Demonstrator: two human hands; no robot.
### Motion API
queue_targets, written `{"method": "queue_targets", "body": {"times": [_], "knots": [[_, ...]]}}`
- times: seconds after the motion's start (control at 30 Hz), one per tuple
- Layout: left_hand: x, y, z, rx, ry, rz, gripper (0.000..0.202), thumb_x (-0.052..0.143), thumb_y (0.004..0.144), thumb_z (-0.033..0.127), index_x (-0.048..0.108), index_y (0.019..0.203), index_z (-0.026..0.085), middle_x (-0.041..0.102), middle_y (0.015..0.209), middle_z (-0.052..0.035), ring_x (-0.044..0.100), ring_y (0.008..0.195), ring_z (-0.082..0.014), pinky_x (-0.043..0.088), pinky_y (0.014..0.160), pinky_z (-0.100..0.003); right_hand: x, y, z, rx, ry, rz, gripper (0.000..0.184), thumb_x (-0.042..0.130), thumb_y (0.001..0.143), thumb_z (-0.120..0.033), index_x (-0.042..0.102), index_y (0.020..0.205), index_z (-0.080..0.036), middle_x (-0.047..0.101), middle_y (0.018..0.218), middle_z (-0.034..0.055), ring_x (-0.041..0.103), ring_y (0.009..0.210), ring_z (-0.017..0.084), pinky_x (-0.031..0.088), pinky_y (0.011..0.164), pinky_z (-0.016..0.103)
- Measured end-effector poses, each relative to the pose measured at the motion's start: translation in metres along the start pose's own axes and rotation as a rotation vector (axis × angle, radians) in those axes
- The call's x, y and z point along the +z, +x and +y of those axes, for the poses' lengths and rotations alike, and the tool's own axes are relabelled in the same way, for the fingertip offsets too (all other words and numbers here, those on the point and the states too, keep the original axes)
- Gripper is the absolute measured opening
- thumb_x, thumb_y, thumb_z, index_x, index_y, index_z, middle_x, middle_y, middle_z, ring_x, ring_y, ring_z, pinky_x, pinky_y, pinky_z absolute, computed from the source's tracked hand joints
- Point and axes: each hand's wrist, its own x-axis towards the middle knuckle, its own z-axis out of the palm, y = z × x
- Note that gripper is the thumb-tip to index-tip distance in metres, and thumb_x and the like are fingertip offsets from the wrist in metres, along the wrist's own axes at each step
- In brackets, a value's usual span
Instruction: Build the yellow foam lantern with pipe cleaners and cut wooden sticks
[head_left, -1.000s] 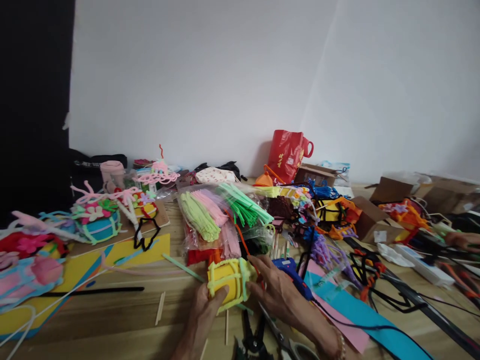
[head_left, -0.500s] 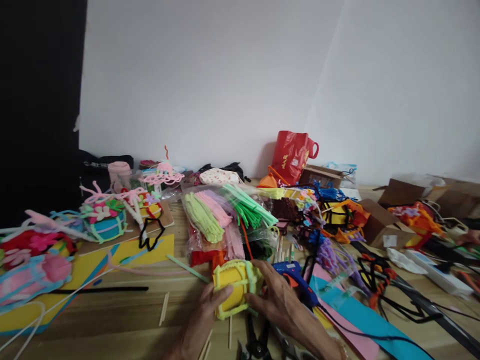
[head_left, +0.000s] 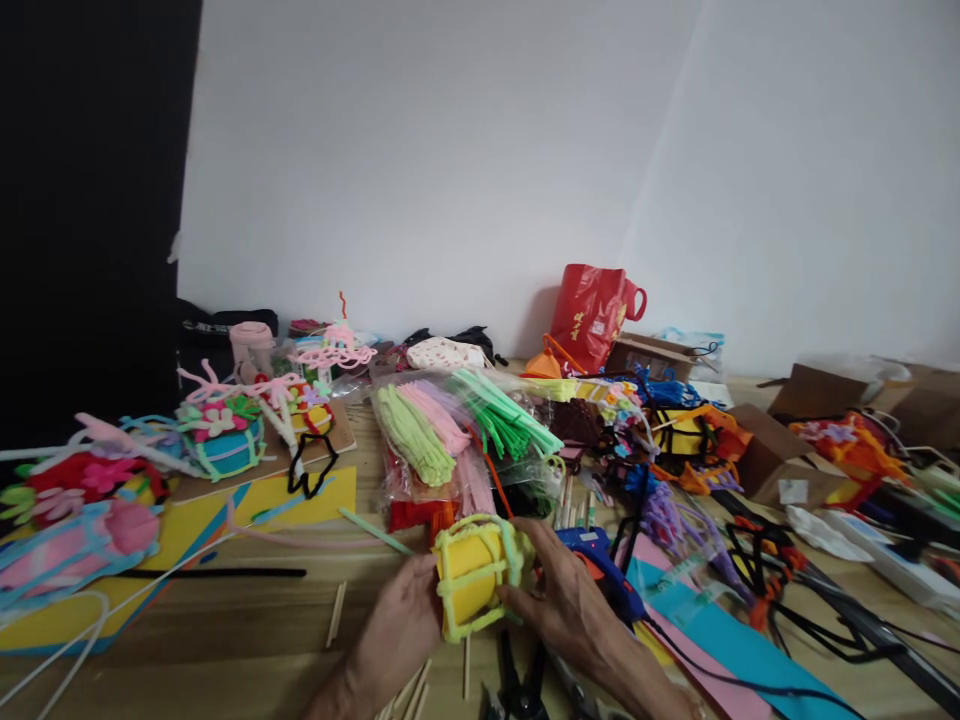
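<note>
Both of my hands hold a small yellow foam basket [head_left: 472,575] edged with pale green pipe cleaner, low in the middle of the view. My left hand [head_left: 397,625] presses against its left side with fingers curled. My right hand [head_left: 559,595] wraps its right side, thumb on the front. A blue glue gun [head_left: 600,565] lies just right of my right hand, its black cord running off to the right. Black-handled scissors [head_left: 517,685] lie below the basket.
Bags of green and pink pipe cleaners [head_left: 450,435] lie behind the basket. Finished colourful baskets [head_left: 221,440] stand at the left on yellow foam sheets [head_left: 240,510]. A red bag [head_left: 592,315], cardboard boxes [head_left: 772,455] and tangled pipe cleaners fill the right. Wooden sticks [head_left: 335,627] lie on the wooden table.
The view has shifted left and slightly up. Both hands have turned the basket, and my left thumb has come off its front face to the side.
</note>
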Motion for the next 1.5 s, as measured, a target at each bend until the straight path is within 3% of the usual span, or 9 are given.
{"method": "queue_targets", "body": {"times": [0.23, 0.4, 0.67, 0.93, 1.23, 1.5], "knots": [[0.003, 0.003, -0.004, 0.037, 0.062, 0.003, 0.023, 0.065, 0.076, 0.03, 0.073, 0.094, 0.017, 0.076, 0.096, -0.0064, 0.064, 0.107, -0.0262, 0.039, 0.105, -0.042, -0.004, -0.002, -0.007, -0.055, -0.042, 0.002, 0.048, 0.059, 0.081, -0.023, 0.042, 0.125, -0.027, 0.054, 0.119, 0.0062, 0.057, 0.103, 0.024, 0.045, 0.084, 0.032], [0.003, 0.004, -0.007, 0.082, 0.136, 0.115, 0.025, 0.07, 0.076, 0.031, 0.072, 0.098, 0.019, 0.076, 0.096, -0.0079, 0.069, 0.096, -0.0272, 0.047, 0.095, -0.044, -0.002, -0.004, -0.008, -0.082, -0.108, -0.019, 0.048, 0.054, 0.085, -0.024, 0.035, 0.129, -0.026, 0.049, 0.125, 0.0082, 0.055, 0.109, 0.025, 0.045, 0.087, 0.035], [0.002, 0.007, -0.01, 0.157, 0.173, 0.238, 0.042, 0.082, 0.059, 0.034, 0.072, 0.093, 0.014, 0.076, 0.093, -0.0124, 0.07, 0.09, -0.0326, 0.055, 0.077, -0.04, 0.016, -0.005, 0.003, -0.144, -0.178, 0.021, 0.059, 0.054, 0.084, -0.023, 0.023, 0.135, -0.027, 0.037, 0.138, 0.0114, 0.054, 0.114, 0.026, 0.048, 0.088, 0.039], [0.001, 0.006, -0.014, 0.236, 0.17, 0.301, 0.039, 0.08, 0.062, 0.032, 0.071, 0.096, 0.015, 0.076, 0.095, -0.0115, 0.067, 0.1, -0.0325, 0.053, 0.086, -0.04, 0.018, -0.005, 0.004, -0.153, -0.185, 0.037, 0.061, 0.053, 0.083, -0.021, 0.022, 0.135, -0.026, 0.037, 0.138, 0.0113, 0.055, 0.113, 0.026, 0.048, 0.091, 0.041], [0.014, 0.0, -0.008, 0.194, 0.179, 0.277, 0.048, 0.08, 0.062, 0.019, 0.066, 0.107, 0.016, 0.075, 0.1, -0.011, 0.07, 0.093, -0.0289, 0.055, 0.083, -0.038, 0.015, -0.003, 0.009, -0.18, -0.154, 0.032, 0.059, 0.054, 0.084, -0.022, 0.023, 0.134, -0.027, 0.039, 0.135, 0.0114, 0.054, 0.113, 0.025, 0.05, 0.085, 0.037], [0.009, 0.004, -0.012, 0.2, 0.148, 0.332, 0.054, 0.082, 0.055, 0.017, 0.066, 0.107, 0.019, 0.076, 0.096, -0.0083, 0.072, 0.087, -0.0285, 0.057, 0.078, -0.036, 0.014, -0.003, 0.002, -0.131, -0.141, 0.006, 0.056, 0.056, 0.082, -0.022, 0.028, 0.131, -0.027, 0.043, 0.131, 0.0088, 0.058, 0.103, 0.023, 0.05, 0.082, 0.036]]}}
